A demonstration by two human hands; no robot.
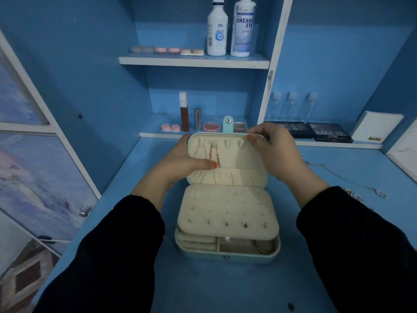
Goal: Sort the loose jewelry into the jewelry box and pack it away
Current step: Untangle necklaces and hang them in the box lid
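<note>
A mint-green jewelry box (225,256) lies open on the blue desk with its lid (241,154) standing upright. Gold chains (213,154) hang from hooks inside the lid. My left hand (180,162) holds the lid's left side, with the thumb pressed on the lining beside the chains. My right hand (276,150) grips the lid's top right edge. A cream earring panel (228,208) with a few studs covers most of the tray. Below it show ring rolls and a round bangle (265,246). A loose silver chain (352,180) lies on the desk to the right.
Shelves behind the box hold lens cases (170,127), a lipstick (184,111), two solution bottles (230,28) and dark makeup palettes (329,132). More silver jewelry (353,196) lies by my right sleeve. A cabinet door with a knob (85,211) stands at the left.
</note>
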